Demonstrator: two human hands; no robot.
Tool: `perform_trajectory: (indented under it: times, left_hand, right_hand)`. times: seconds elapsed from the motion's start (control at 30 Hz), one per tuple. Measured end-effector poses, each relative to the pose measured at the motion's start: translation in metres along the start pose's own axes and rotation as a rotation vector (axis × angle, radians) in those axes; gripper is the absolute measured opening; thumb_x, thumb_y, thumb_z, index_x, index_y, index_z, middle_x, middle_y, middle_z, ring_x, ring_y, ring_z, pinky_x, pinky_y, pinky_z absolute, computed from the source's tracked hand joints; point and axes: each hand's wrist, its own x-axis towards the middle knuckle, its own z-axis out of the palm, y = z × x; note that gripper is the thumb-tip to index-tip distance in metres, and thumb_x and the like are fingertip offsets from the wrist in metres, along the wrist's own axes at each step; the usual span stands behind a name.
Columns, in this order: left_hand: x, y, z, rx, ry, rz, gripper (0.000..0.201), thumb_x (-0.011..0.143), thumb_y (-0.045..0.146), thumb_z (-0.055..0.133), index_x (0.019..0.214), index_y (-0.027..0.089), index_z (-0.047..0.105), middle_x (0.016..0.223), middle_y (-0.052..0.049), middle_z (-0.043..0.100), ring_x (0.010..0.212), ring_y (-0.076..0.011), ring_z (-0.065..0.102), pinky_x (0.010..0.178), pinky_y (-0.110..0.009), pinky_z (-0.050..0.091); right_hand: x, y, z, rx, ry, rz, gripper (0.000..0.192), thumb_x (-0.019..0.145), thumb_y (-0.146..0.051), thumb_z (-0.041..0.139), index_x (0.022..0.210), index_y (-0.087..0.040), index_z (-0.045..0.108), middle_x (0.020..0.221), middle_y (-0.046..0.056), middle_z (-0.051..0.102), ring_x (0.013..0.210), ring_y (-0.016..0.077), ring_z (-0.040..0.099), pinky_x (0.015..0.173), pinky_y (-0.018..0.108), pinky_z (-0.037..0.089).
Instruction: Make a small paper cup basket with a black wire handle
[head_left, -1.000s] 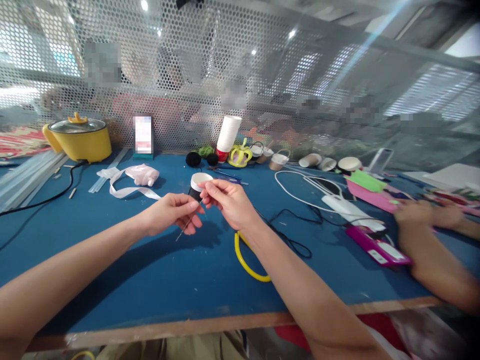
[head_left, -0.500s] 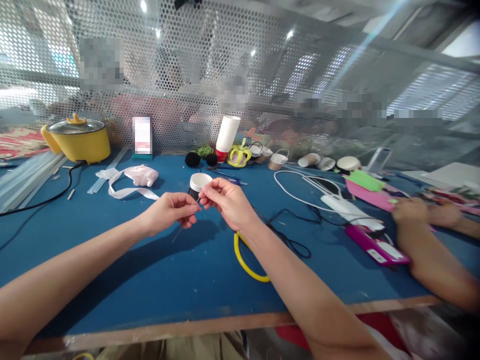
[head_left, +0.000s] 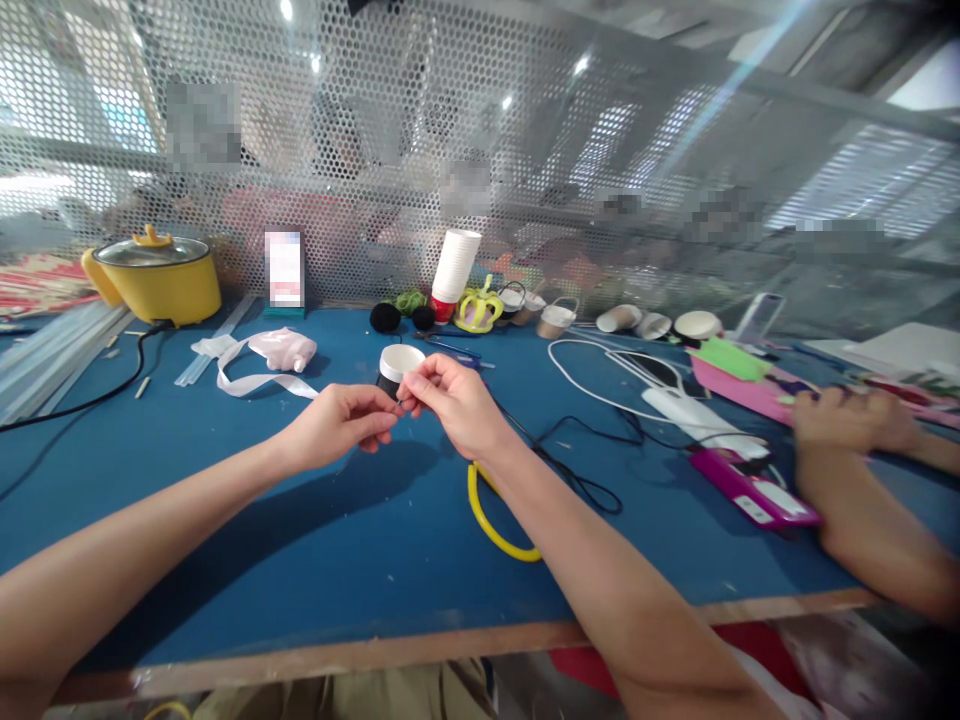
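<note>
My left hand [head_left: 346, 422] and my right hand [head_left: 454, 400] meet at the fingertips above the blue table, both closed in a pinch. What they pinch is too thin and small to make out; a dark speck shows between the tips. Just behind the fingers stands a paper cup [head_left: 402, 362] with a white rim and a black lower part, partly hidden by my right hand. A yellow tube [head_left: 491, 525] curves on the table under my right forearm.
A pink bundle of ribbon [head_left: 281, 350] and a yellow electric pot [head_left: 157, 285] are on the left. Stacked white cups [head_left: 456, 268] stand at the back. Black cord [head_left: 592, 490] and a purple case [head_left: 754, 490] lie right, beside a co-worker's hands [head_left: 847, 420].
The thin strand that stuck out below my left hand no longer shows. My hands stay almost in place. At the right, the co-worker's hands have shifted slightly.
</note>
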Motion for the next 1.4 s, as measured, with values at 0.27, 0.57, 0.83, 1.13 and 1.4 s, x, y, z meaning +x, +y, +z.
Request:
perform_trajectory:
  times: [0.27, 0.57, 0.83, 1.13, 1.4]
  left_hand:
    - [0.002, 0.006, -0.009, -0.044, -0.098, -0.089, 0.029, 0.077, 0.038, 0.052, 0.083, 0.011, 0.059, 0.063, -0.002, 0.061, 0.051, -0.0082, 0.055, 0.051, -0.022, 0.043]
    - [0.002, 0.005, -0.018, -0.142, -0.217, -0.166, 0.025, 0.073, 0.036, 0.060, 0.078, 0.011, 0.059, 0.059, -0.001, 0.062, 0.050, -0.0084, 0.055, 0.049, -0.021, 0.042]
    - [0.005, 0.003, -0.010, 0.042, -0.084, -0.099, 0.020, 0.076, 0.031, 0.054, 0.070, 0.012, 0.055, 0.058, 0.000, 0.060, 0.049, -0.0073, 0.053, 0.050, -0.021, 0.043]
    - [0.005, 0.002, -0.010, 0.129, -0.054, -0.064, 0.019, 0.075, 0.032, 0.054, 0.070, 0.013, 0.056, 0.059, 0.000, 0.060, 0.051, -0.0081, 0.053, 0.053, -0.022, 0.044]
    - [0.008, -0.004, -0.025, -0.271, -0.238, -0.262, 0.034, 0.071, 0.044, 0.060, 0.078, 0.011, 0.060, 0.060, -0.002, 0.061, 0.050, -0.0092, 0.055, 0.050, -0.023, 0.042]
  right_hand:
    - [0.003, 0.001, -0.002, 0.045, 0.102, 0.007, 0.020, 0.070, -0.032, 0.063, 0.068, -0.016, 0.051, 0.063, 0.000, 0.062, 0.053, 0.0079, 0.055, 0.049, 0.021, 0.043]
    - [0.004, 0.000, -0.004, 0.114, 0.119, 0.018, 0.022, 0.071, -0.035, 0.062, 0.070, -0.016, 0.051, 0.064, 0.000, 0.062, 0.055, 0.0088, 0.057, 0.050, 0.021, 0.044]
    - [0.000, 0.000, 0.002, -0.021, 0.018, 0.071, 0.015, 0.072, -0.027, 0.061, 0.069, -0.014, 0.053, 0.062, 0.000, 0.061, 0.054, 0.0086, 0.057, 0.049, 0.021, 0.045]
    - [0.000, 0.002, 0.002, 0.059, 0.039, 0.121, 0.018, 0.069, -0.028, 0.064, 0.067, -0.014, 0.053, 0.062, 0.000, 0.062, 0.052, 0.0087, 0.057, 0.051, 0.023, 0.046]
    - [0.005, -0.003, -0.008, 0.128, 0.068, 0.100, 0.022, 0.064, -0.030, 0.068, 0.067, -0.015, 0.053, 0.062, 0.000, 0.062, 0.053, 0.0073, 0.056, 0.050, 0.021, 0.045]
